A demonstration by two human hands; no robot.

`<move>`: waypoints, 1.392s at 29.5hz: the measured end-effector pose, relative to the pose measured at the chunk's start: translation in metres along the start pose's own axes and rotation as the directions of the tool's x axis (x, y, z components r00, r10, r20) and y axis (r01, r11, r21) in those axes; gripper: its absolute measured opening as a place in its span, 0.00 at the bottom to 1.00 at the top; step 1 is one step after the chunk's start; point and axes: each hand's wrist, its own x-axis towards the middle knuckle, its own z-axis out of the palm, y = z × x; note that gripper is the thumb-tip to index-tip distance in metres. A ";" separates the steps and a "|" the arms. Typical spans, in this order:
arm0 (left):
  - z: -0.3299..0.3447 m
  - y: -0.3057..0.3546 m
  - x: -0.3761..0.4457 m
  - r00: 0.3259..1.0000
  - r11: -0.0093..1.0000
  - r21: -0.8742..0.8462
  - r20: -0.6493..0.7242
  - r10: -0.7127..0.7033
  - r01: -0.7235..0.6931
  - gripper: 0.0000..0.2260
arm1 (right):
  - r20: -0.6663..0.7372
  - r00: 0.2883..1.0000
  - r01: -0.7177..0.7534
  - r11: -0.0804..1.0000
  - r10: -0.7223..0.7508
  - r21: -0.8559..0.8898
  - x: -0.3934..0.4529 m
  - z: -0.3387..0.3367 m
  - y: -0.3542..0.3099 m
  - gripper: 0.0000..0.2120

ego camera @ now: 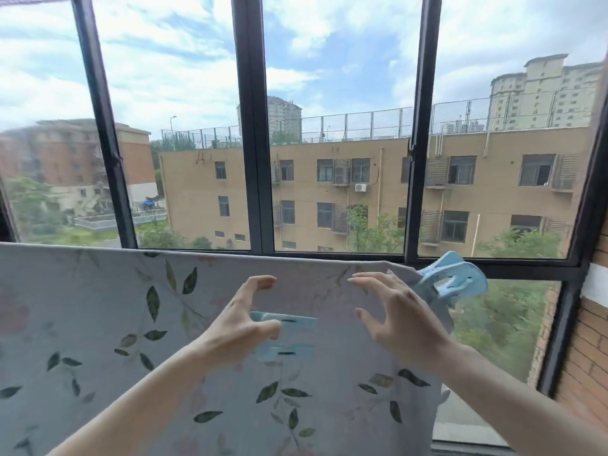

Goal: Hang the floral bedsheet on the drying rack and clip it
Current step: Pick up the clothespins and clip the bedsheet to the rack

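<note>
Beyond both hands a dark-framed window (251, 126) fills the upper view, its glass giving onto tan apartment blocks (362, 192), trees and a cloudy sky. In front of the window and behind the hands hangs the floral bedsheet (98, 324), pale with dark green leaves and faint pink blooms; its top edge runs level from far left of the left hand to just past the right hand's fingertips, and the cloth drops below both forearms. The rack under that fold is covered by the cloth and cannot be made out. To the right of the right arm stands a brick wall (585, 357). The right hand (394, 314) is raised in front of the sheet with its fingers spread and bent, grasping nothing. Just beyond its fingers, at the sheet's upper right corner, a large light blue clip (454, 278) bites the top edge, its handles pointing up and to the right. The left hand (243, 324) is also up before the sheet, its forefinger arched free while the thumb and lower fingers curl round a second light blue clip (286, 337), blurred, whose two arms point toward the right hand
</note>
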 end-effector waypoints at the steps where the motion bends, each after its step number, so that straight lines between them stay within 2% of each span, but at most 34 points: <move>1: -0.007 -0.005 -0.007 1.000 1.000 0.013 -0.010 -0.003 0.004 0.33 | 0.025 1.000 0.013 0.998 -0.014 0.053 0.000 0.008 -0.011 0.25; 7: -0.059 -0.030 -0.049 0.997 0.996 0.088 -0.070 -0.026 0.032 0.35 | 0.284 0.956 -0.002 0.961 -0.080 0.275 0.011 0.053 -0.072 0.30; 10: -0.103 -0.044 -0.072 0.986 0.991 0.126 -0.164 -0.033 0.054 0.33 | 0.276 0.949 0.073 0.960 -0.149 0.269 0.037 0.074 -0.115 0.26; 14: -0.159 -0.065 -0.101 0.950 0.967 0.219 -0.306 -0.059 0.131 0.29 | 0.213 0.963 0.104 0.953 -0.168 0.284 0.074 0.099 -0.157 0.22; 16: -0.188 -0.076 -0.113 0.910 0.958 0.158 -0.381 -0.165 0.240 0.28 | 0.194 0.967 0.103 0.947 -0.168 0.305 0.085 0.109 -0.175 0.20; 18: -0.228 -0.097 -0.131 0.850 0.937 0.017 -0.428 -0.308 0.348 0.29 | 0.196 0.964 0.109 0.939 -0.179 0.325 0.094 0.128 -0.208 0.19; 20: -0.260 -0.114 -0.143 0.793 0.897 -0.192 -0.420 -0.442 0.398 0.29 | 0.208 0.959 0.114 0.934 -0.193 0.339 0.099 0.144 -0.234 0.18; 22: -0.296 -0.130 -0.161 0.779 0.859 -0.327 -0.378 -0.500 0.393 0.32 | 0.215 0.954 0.123 0.928 -0.208 0.352 0.107 0.163 -0.267 0.18; 25: -0.346 -0.152 -0.189 0.819 0.857 -0.317 -0.289 -0.496 0.407 0.41 | 0.201 0.955 0.136 0.922 -0.220 0.361 0.120 0.186 -0.312 0.18; 30: -0.413 -0.193 -0.236 0.845 0.911 -0.059 -0.353 -0.401 0.408 0.44 | 0.229 0.941 0.157 0.919 -0.251 0.361 0.139 0.229 -0.385 0.17; 33: -0.448 -0.219 -0.255 0.810 0.903 0.080 -0.481 -0.336 0.422 0.44 | 0.246 0.929 0.176 0.916 -0.275 0.362 0.156 0.256 -0.422 0.17; 35: -0.463 -0.230 -0.260 0.782 0.898 0.097 -0.539 -0.314 0.428 0.44 | 0.255 0.923 0.184 0.913 -0.288 0.365 0.164 0.264 -0.435 0.17; 41: -0.527 -0.290 -0.263 0.634 0.885 -0.129 -0.652 -0.415 0.447 0.35 | 0.261 0.897 0.236 0.887 -0.356 0.397 0.216 0.320 -0.497 0.18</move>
